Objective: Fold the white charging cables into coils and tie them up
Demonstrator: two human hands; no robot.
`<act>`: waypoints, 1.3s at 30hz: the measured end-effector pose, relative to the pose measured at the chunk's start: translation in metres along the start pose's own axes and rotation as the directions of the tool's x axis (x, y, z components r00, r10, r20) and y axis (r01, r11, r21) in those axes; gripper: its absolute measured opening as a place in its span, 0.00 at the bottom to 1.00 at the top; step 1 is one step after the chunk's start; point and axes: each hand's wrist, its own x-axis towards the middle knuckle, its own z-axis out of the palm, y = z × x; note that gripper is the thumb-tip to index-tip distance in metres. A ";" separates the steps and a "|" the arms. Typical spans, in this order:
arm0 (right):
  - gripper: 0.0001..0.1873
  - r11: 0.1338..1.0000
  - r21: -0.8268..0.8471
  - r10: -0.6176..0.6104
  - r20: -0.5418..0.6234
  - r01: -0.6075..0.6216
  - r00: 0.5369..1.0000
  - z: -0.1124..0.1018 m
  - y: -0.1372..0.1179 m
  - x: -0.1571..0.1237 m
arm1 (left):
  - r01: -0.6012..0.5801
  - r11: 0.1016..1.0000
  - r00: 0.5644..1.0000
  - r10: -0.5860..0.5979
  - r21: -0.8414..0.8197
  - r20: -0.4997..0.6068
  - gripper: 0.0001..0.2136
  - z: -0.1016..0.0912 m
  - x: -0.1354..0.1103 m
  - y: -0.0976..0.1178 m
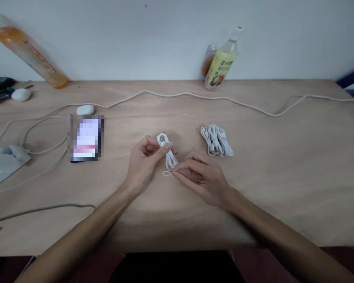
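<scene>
My left hand (144, 159) is closed around the upper end of a small bundled white cable (168, 155), thumb and fingers pinching it just above the wooden table (253, 188). My right hand (202, 177) pinches the lower end of the same bundle, where a thin white tie loop (166, 173) sticks out. A second coiled white cable (216, 140) lies on the table to the right, apart from both hands.
A phone (86, 138) lies at the left, with a white case (85, 109) behind it. A long white cord (194, 95) crosses the back. Two drink bottles (221, 65) (29, 53) stand by the wall. A white adapter (6, 155) with cords sits at the far left.
</scene>
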 end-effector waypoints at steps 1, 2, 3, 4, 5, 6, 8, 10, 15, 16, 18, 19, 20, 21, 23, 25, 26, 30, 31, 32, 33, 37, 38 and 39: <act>0.04 0.997 0.064 0.032 0.002 -0.032 0.999 -0.002 -0.001 0.001 | -0.029 0.997 0.999 0.030 0.075 -0.015 0.20 -0.002 0.000 0.000; 0.04 0.990 0.124 0.076 -0.009 -0.074 0.997 -0.003 -0.003 0.003 | -0.062 0.986 0.997 0.067 0.157 -0.028 0.19 -0.003 0.000 -0.001; 0.05 0.977 0.178 0.122 -0.026 -0.116 0.992 -0.004 -0.003 0.004 | -0.094 0.966 0.994 0.106 0.240 -0.035 0.19 -0.005 0.000 -0.001; 0.06 0.961 0.227 0.171 -0.043 -0.157 0.984 -0.005 -0.003 0.006 | -0.128 0.940 0.988 0.147 0.315 -0.037 0.18 -0.006 -0.001 -0.002; 0.06 0.943 0.270 0.220 -0.059 -0.196 0.974 -0.006 -0.003 0.007 | -0.158 0.914 0.983 0.182 0.373 -0.028 0.18 -0.006 -0.003 -0.002; 0.07 0.924 0.307 0.262 -0.070 -0.229 0.962 -0.006 -0.003 0.008 | -0.180 0.892 0.979 0.204 0.414 -0.015 0.17 -0.006 -0.004 -0.003; 0.08 0.889 0.360 0.331 -0.078 -0.283 0.940 -0.007 0.000 0.010 | -0.202 0.863 0.976 0.219 0.463 0.017 0.16 -0.005 -0.007 -0.002; 0.09 0.865 0.391 0.371 -0.077 -0.314 0.925 -0.007 0.002 0.011 | -0.232 0.840 0.967 0.253 0.491 0.025 0.13 -0.004 -0.009 0.001; 0.12 0.865 0.380 0.381 -0.074 -0.328 0.921 -0.009 0.007 0.011 | -0.366 0.781 0.926 0.358 0.506 0.117 0.05 -0.002 -0.013 0.011; 0.12 0.873 0.367 0.372 -0.072 -0.322 0.925 -0.009 0.007 0.011 | -0.351 0.801 0.936 0.308 0.484 0.169 0.08 -0.002 -0.014 0.012; 0.12 0.896 0.328 0.337 -0.068 -0.298 0.939 -0.010 0.006 0.011 | -0.280 0.853 0.950 0.183 0.440 0.252 0.10 -0.002 -0.014 0.013; 0.11 0.911 0.301 0.313 -0.065 -0.281 0.947 -0.010 0.006 0.010 | -0.246 0.872 0.951 0.134 0.422 0.277 0.11 -0.002 -0.014 0.013; 0.10 0.927 0.270 0.288 -0.063 -0.262 0.955 -0.011 0.006 0.010 | -0.223 0.886 0.950 0.104 0.405 0.295 0.10 -0.002 -0.014 0.012; 0.09 0.940 0.240 0.265 -0.061 -0.244 0.962 -0.012 0.005 0.010 | -0.210 0.897 0.947 0.088 0.390 0.309 0.10 -0.002 -0.014 0.011; 0.06 0.958 0.192 0.227 -0.061 -0.212 0.972 -0.013 0.005 0.010 | -0.194 0.912 0.943 0.071 0.362 0.325 0.09 -0.002 -0.013 0.010; 0.06 0.972 0.150 0.192 -0.065 -0.181 0.979 -0.013 0.006 0.010 | -0.182 0.922 0.939 0.061 0.341 0.338 0.09 -0.002 -0.013 0.009; 0.06 0.978 0.128 0.174 -0.067 -0.165 0.982 -0.014 0.006 0.010 | -0.179 0.924 0.937 0.055 0.337 0.346 0.09 -0.003 -0.013 0.009; 0.06 0.993 0.059 0.107 -0.061 -0.104 0.992 -0.014 0.009 0.010 | -0.156 0.931 0.931 0.027 0.330 0.364 0.10 -0.002 -0.012 0.009; 0.06 0.994 0.052 0.099 -0.058 -0.096 0.993 -0.014 0.009 0.010 | -0.147 0.935 0.932 0.021 0.323 0.363 0.10 -0.001 -0.012 0.009; 0.06 0.995 0.045 0.094 -0.058 -0.091 0.994 -0.014 0.009 0.010 | -0.139 0.938 0.932 0.016 0.318 0.361 0.10 -0.001 -0.012 0.009; 0.06 0.995 0.040 0.092 -0.057 -0.090 0.994 -0.014 0.010 0.010 | -0.135 0.940 0.934 0.014 0.315 0.358 0.10 -0.001 -0.011 0.009; 0.06 0.995 0.039 0.096 -0.044 -0.094 0.994 -0.013 0.009 0.011 | -0.136 0.935 0.936 0.014 0.327 0.351 0.10 -0.002 -0.011 0.006; 0.06 0.994 0.044 0.101 -0.038 -0.100 0.994 -0.013 0.009 0.011 | -0.139 0.933 0.936 0.014 0.332 0.353 0.10 -0.002 -0.011 0.005; 0.06 0.993 0.053 0.111 -0.034 -0.109 0.993 -0.012 0.009 0.011 | -0.141 0.932 0.935 0.014 0.335 0.356 0.10 -0.003 -0.011 0.005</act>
